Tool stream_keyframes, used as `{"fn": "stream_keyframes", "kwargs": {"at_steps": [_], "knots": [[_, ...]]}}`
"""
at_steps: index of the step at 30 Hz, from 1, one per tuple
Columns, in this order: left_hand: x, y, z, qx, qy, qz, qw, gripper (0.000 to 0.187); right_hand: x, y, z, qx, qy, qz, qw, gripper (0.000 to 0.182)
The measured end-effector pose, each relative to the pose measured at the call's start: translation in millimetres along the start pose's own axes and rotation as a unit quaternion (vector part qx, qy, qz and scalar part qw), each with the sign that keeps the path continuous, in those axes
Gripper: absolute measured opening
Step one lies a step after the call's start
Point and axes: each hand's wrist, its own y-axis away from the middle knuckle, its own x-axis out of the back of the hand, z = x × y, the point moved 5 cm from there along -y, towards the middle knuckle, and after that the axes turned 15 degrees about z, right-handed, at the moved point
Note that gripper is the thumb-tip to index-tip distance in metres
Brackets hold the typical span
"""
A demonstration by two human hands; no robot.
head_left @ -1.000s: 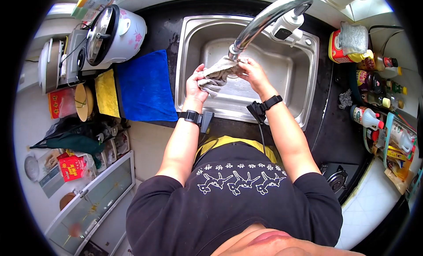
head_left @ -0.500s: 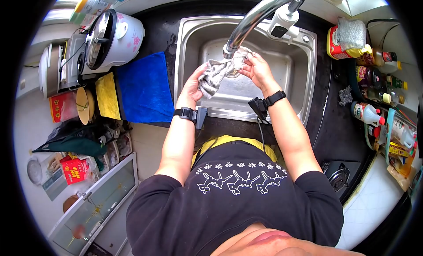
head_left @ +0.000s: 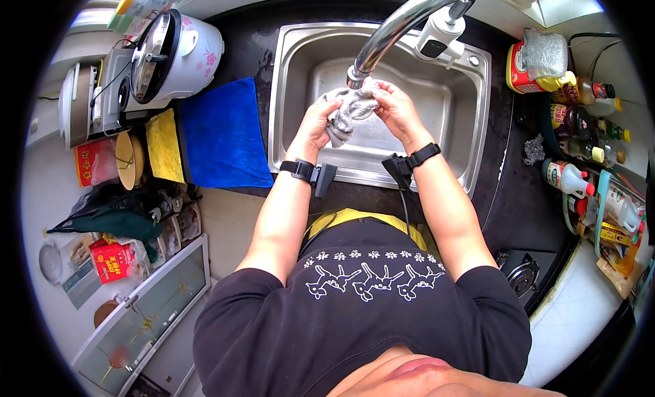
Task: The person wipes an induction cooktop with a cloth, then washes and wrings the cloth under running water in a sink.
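Note:
A crumpled grey-and-white cloth (head_left: 351,112) hangs between my two hands, right under the spout of the chrome faucet (head_left: 390,34). My left hand (head_left: 316,122) is closed on the cloth's left side. On its upper right side, the fingers of my right hand (head_left: 396,110) pinch the cloth. Both hands are over the steel sink (head_left: 437,134), and the cloth hides part of its basin. Whether water is running cannot be made out.
Left of the sink lie a blue cloth (head_left: 225,137) and a yellow cloth (head_left: 164,146), below a rice cooker (head_left: 198,55). Several bottles (head_left: 566,177) and a steel scrubber (head_left: 534,149) are at the right. A stove burner (head_left: 522,277) is at the lower right.
My left hand has moved right and slightly up, closer to my right hand. The cloth is more bunched together, and my right hand has shifted slightly left.

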Motion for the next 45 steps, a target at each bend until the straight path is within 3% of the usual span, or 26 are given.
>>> {"fn": "stream_keyframes", "kwargs": {"at_steps": [3, 4, 7, 9, 13, 16, 18, 19, 21, 23, 24, 25, 27, 29, 30, 33, 34, 36, 37, 39, 41, 43, 45], "knots": [[6, -7, -2, -0.003, 0.118, 0.047, 0.992, 0.032, 3, -4, 6, 0.009, -0.030, -0.020, 0.999, 0.021], [-4, -1, 0, 0.043, 0.163, 0.019, 0.986, 0.029, 4, -5, 7, 0.021, -0.035, -0.027, 0.999, 0.019], [-15, 5, -5, 0.095, 0.216, -0.018, 0.971, 0.032, 6, -10, 13, 0.028, -0.077, 0.011, 0.997, 0.019], [-21, 0, -11, 0.115, 0.232, -0.048, 0.965, 0.033, -2, -12, 15, 0.007, -0.121, -0.021, 0.992, 0.019], [-35, -11, -21, 0.093, 0.235, -0.009, 0.968, 0.029, -27, 8, 3, -0.023, -0.173, -0.033, 0.984, 0.017], [-26, -26, -21, 0.034, 0.269, 0.127, 0.954, 0.032, -23, 6, 13, 0.151, 0.000, 0.038, 0.988, 0.021], [-29, -29, -26, 0.047, 0.254, 0.074, 0.963, 0.031, -40, 23, 15, 0.250, 0.073, 0.018, 0.965, 0.031], [-32, -31, -29, 0.067, 0.240, 0.049, 0.967, 0.030, -44, 28, 16, 0.287, 0.200, 0.022, 0.937, 0.034], [-36, -28, -40, 0.041, 0.229, 0.081, 0.969, 0.029, -47, 27, 5, 0.446, 0.349, 0.042, 0.823, 0.033], [-52, -15, -43, 0.040, 0.257, 0.013, 0.966, 0.031, -35, 4, -3, 0.471, 0.441, 0.048, 0.763, 0.036], [-58, 2, -42, 0.056, 0.258, 0.038, 0.964, 0.034, -33, 9, -11, 0.460, 0.541, 0.125, 0.693, 0.037], [-59, 6, -45, 0.058, 0.258, 0.038, 0.964, 0.034, -29, 9, -15, 0.416, 0.553, 0.171, 0.701, 0.037], [-62, 7, -53, 0.092, 0.302, 0.035, 0.948, 0.037, -15, -10, 2, 0.347, 0.383, 0.083, 0.852, 0.038], [-60, -3, -45, 0.041, 0.283, 0.008, 0.958, 0.042, -29, 23, 6, 0.415, 0.452, 0.060, 0.787, 0.038], [-49, -19, -49, 0.046, 0.281, -0.054, 0.957, 0.043, -38, 39, 4, 0.413, 0.426, 0.026, 0.805, 0.039], [-47, -18, -41, 0.076, 0.301, -0.165, 0.936, 0.048, -46, 52, 8, 0.491, 0.449, -0.039, 0.746, 0.039], [-77, 29, -12, 0.051, 0.254, -0.102, 0.960, 0.047, -47, 53, -1, 0.491, 0.448, -0.040, 0.746, 0.039], [-63, 8, -27, 0.088, 0.273, -0.043, 0.957, 0.045, -55, 63, -21, 0.605, 0.589, -0.083, 0.530, 0.039], [-59, 2, -32, 0.106, 0.282, -0.013, 0.954, 0.045, -52, 58, -26, 0.605, 0.588, -0.082, 0.530, 0.039], [-61, -1, -39, 0.133, 0.263, -0.040, 0.955, 0.043, -52, 55, -31, 0.647, 0.589, -0.116, 0.470, 0.041], [-56, -10, -42, 0.143, 0.268, -0.050, 0.951, 0.041, -53, 53, -36, 0.657, 0.574, -0.127, 0.472, 0.040], [-66, -4, -38, 0.230, 0.327, -0.108, 0.910, 0.039, -51, 43, -34, 0.615, 0.547, -0.153, 0.546, 0.036], [-65, -8, -43, 0.197, 0.290, -0.065, 0.934, 0.038, -53, 41, -32, 0.617, 0.531, -0.145, 0.562, 0.031]]}}
